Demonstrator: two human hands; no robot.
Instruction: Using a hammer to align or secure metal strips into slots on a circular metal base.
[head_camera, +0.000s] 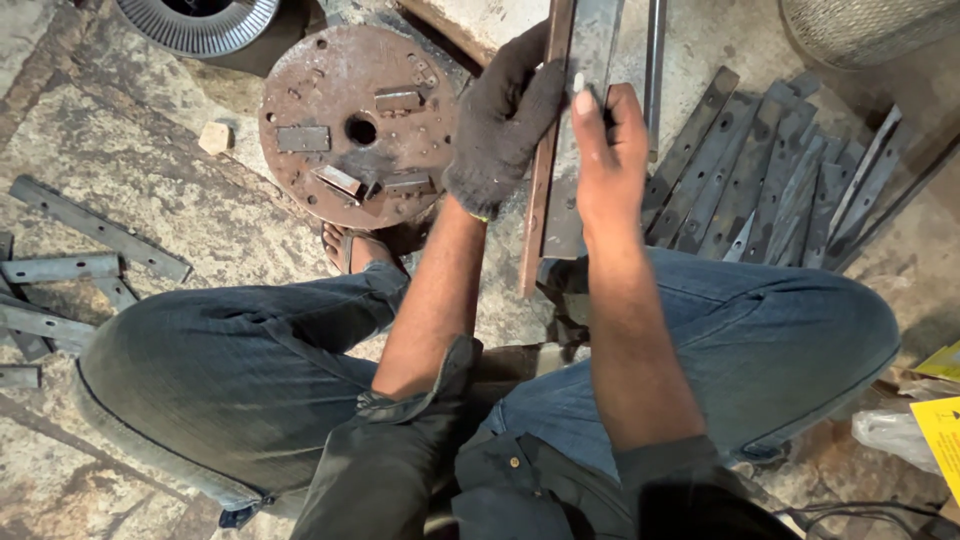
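While you squat, your gloved left hand (503, 125) clamps the long steel bars' (570, 120) edge, and your bare right hand (607, 150) pinches white chalk (578, 83) against their grey, rust-edged face.

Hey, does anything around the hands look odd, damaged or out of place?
Only the left hand is gloved; the right hand, pinching a small pale piece against the long metal bar, is bare. The round steel disc is heavily rusted, and flat strips lie loosely fanned on the floor.
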